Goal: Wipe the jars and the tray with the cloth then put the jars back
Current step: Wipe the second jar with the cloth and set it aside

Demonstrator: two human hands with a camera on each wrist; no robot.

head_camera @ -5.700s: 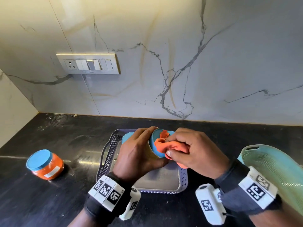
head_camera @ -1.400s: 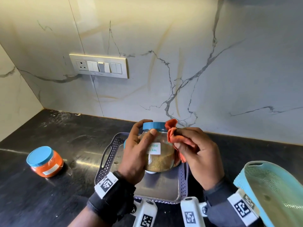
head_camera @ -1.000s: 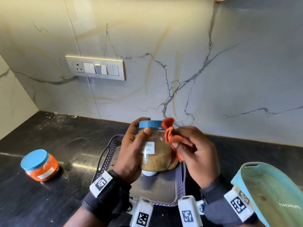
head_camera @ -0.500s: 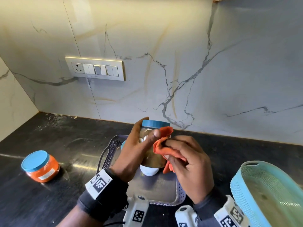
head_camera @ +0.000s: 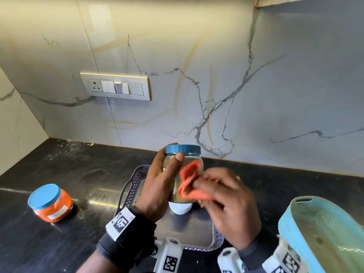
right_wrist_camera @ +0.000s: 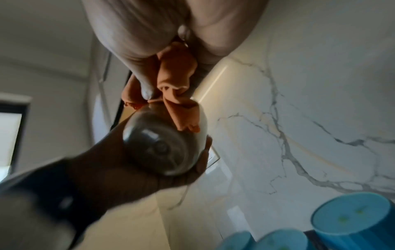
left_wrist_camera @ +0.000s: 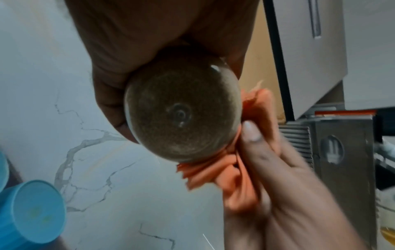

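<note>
One blue-lidded jar (head_camera: 183,168) of brown powder, left hand (head_camera: 159,186) gripping, right hand (head_camera: 226,201) pinching orange cloth (head_camera: 189,184)

No word, brand or number can be read anywhere in these views. The orange jar (head_camera: 51,203) standing on the bench (head_camera: 59,243) carries a pale label low on its side, but whatever is printed on it is too blurred to make out. The wrist bands (head_camera: 120,222) bear black-and-white square code markers, and more such markers sit on the white camera housings (head_camera: 171,262) below the wrists; these are patterns, not letters. The blue lids (right_wrist_camera: 352,218) in the wrist views show only faint yellowish specks, no lettering.
</note>
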